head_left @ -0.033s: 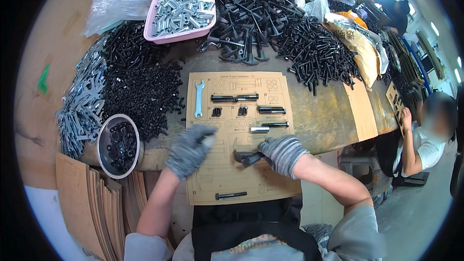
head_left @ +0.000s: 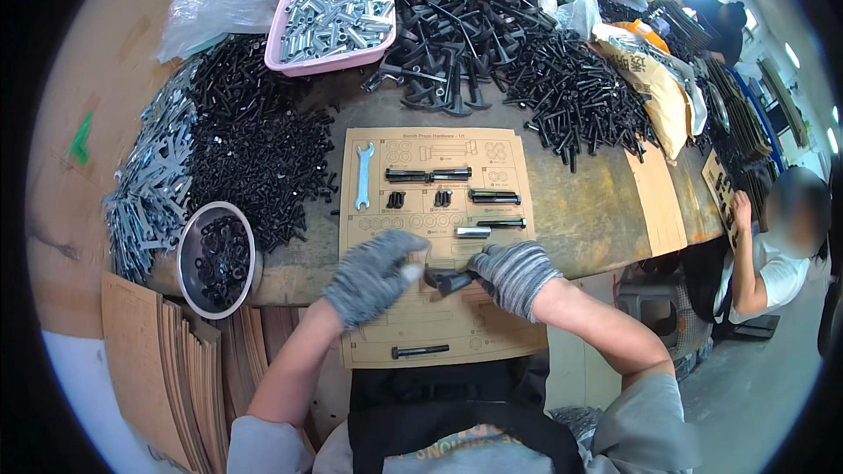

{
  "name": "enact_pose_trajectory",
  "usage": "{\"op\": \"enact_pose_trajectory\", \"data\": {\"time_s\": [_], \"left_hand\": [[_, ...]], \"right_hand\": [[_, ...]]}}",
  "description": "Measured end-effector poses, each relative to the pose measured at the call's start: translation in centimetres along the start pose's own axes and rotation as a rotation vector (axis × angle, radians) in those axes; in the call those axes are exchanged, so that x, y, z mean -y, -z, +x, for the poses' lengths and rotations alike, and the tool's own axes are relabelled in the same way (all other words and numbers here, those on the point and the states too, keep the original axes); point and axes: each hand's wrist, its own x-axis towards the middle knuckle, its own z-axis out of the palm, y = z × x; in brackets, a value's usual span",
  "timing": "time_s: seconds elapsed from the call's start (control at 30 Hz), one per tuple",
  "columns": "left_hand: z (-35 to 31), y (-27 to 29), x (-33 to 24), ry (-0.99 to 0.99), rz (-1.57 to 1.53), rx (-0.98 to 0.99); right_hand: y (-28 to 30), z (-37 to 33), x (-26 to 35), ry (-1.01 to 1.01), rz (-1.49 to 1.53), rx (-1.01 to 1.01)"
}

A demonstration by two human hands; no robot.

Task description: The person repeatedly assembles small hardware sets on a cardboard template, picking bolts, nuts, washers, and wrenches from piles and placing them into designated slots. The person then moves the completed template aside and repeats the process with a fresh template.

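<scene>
A brown printed cardboard sheet (head_left: 505,338) lies in front of me on the table. My right hand (head_left: 512,279), in a grey knit glove, grips a black hook-shaped part (head_left: 450,281) by its shaft, just above the sheet. Its head points left. My left hand (head_left: 376,279), gloved the same way and slightly blurred, is close to that head with thumb and forefinger apart. On the sheet rest a silver wrench (head_left: 363,177), long black bolts (head_left: 428,175), short black screws (head_left: 397,200), a silver sleeve (head_left: 472,233) and a lone black bolt (head_left: 420,352).
Heaped black hook-shaped parts (head_left: 452,70) and black bolts (head_left: 575,92) lie beyond the sheet. A pink basket (head_left: 329,63) holds silver sleeves. At left are a steel bowl (head_left: 249,285) of black rings and flat silver wrenches (head_left: 149,184). Another person (head_left: 781,272) sits at right.
My left hand has moved right, closer to the head of the black hook-shaped part. My right hand keeps its hold in nearly the same place.
</scene>
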Motion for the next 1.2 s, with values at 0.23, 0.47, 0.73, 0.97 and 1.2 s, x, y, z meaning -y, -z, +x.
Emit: {"op": "enact_pose_trajectory", "data": {"time_s": [0.23, 0.47, 0.73, 0.97, 1.2], "left_hand": [[-1.6, -0.8, -1.1, -0.020, -0.016, 0.114], [-5.5, 0.6, -0.8, 0.357, -0.445, 0.023], [-9.5, 1.7, -1.4, 0.414, 0.038, -0.073], [-10.5, 1.8, -1.3, 0.238, 0.337, 0.111], [-5.4, 1.7, -1.9, 0.252, 0.229, 0.084]], "right_hand": [[1.6, -1.4, 1.7, -0.048, 0.102, -0.185], [0.5, 0.2, 4.7, 0.036, 0.344, -0.237], [-5.3, -1.9, 6.1, -0.013, 0.546, -0.380], [-4.6, -3.0, 5.4, -0.082, 0.400, -0.422], [-4.6, -4.0, -1.3, -0.265, 0.260, -0.482]]}}
